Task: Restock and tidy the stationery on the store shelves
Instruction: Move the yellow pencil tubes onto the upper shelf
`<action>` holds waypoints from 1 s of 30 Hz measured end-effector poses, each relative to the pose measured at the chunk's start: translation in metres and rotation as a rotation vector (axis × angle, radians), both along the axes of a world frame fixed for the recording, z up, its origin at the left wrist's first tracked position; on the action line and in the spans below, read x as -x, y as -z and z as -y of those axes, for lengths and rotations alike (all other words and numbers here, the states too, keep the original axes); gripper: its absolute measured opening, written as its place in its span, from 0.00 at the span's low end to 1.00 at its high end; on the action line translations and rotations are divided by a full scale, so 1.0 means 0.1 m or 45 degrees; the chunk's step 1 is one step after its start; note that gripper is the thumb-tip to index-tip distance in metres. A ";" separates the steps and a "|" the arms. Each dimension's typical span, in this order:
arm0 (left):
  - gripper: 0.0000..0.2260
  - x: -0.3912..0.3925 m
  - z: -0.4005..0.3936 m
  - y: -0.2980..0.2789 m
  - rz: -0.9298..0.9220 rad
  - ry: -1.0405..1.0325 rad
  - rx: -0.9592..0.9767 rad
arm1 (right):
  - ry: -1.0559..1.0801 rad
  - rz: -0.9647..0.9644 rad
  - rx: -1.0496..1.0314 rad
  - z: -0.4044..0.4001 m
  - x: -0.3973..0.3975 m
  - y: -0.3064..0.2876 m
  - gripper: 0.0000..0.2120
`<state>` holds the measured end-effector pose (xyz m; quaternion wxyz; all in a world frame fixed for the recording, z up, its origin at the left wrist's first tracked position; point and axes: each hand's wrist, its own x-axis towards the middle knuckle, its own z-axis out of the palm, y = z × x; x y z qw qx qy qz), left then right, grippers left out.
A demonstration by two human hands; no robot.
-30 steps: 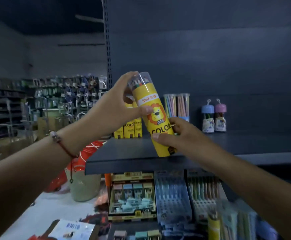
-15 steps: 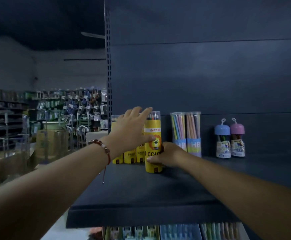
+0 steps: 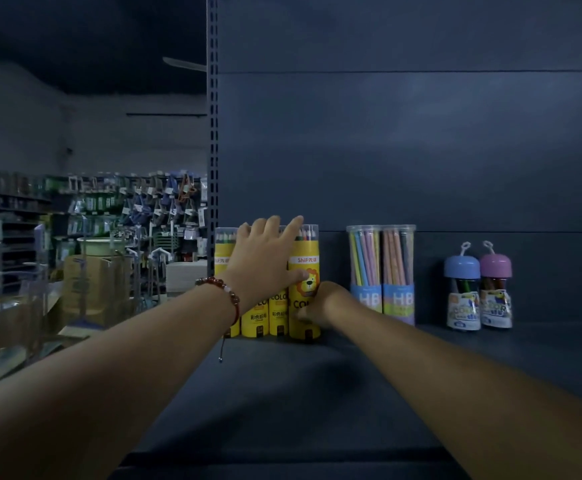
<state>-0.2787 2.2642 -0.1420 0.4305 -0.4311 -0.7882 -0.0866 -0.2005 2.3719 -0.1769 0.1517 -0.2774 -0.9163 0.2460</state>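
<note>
A yellow colour-pencil tube (image 3: 306, 259) with a lion print stands upright at the back of the dark shelf (image 3: 317, 393), at the right end of a row of matching yellow tubes (image 3: 255, 318). My left hand (image 3: 265, 258) lies against the upper parts of the row, fingers straight and reaching the lids, thumb pressing the lion tube's front. My right hand (image 3: 320, 304) curls round the lion tube's lower right side near its base. Both hands hide parts of the row.
Two clear HB pencil tubs (image 3: 381, 271) stand just right of the lion tube. Further right are two small jars with a blue cap and a pink cap (image 3: 478, 289). The shelf upright (image 3: 213, 168) bounds the row on the left. Cardboard boxes (image 3: 92, 282) and racks stand beyond.
The lion tube went from tilted in the air in front of the shelf to upright at the back, beside the other yellow tubes. Both hands followed it in and stay on it.
</note>
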 end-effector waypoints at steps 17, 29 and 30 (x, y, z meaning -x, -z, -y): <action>0.31 -0.47 0.42 0.13 0.174 -0.004 0.028 | -0.064 -0.130 -0.281 0.33 -0.61 0.02 0.29; 0.26 -1.92 1.42 1.02 0.340 0.210 0.091 | -0.375 -0.330 -0.928 1.06 -2.45 0.77 0.32; 0.26 -1.99 1.47 1.15 0.308 0.237 0.082 | -0.400 -0.332 -0.956 1.06 -2.56 0.87 0.30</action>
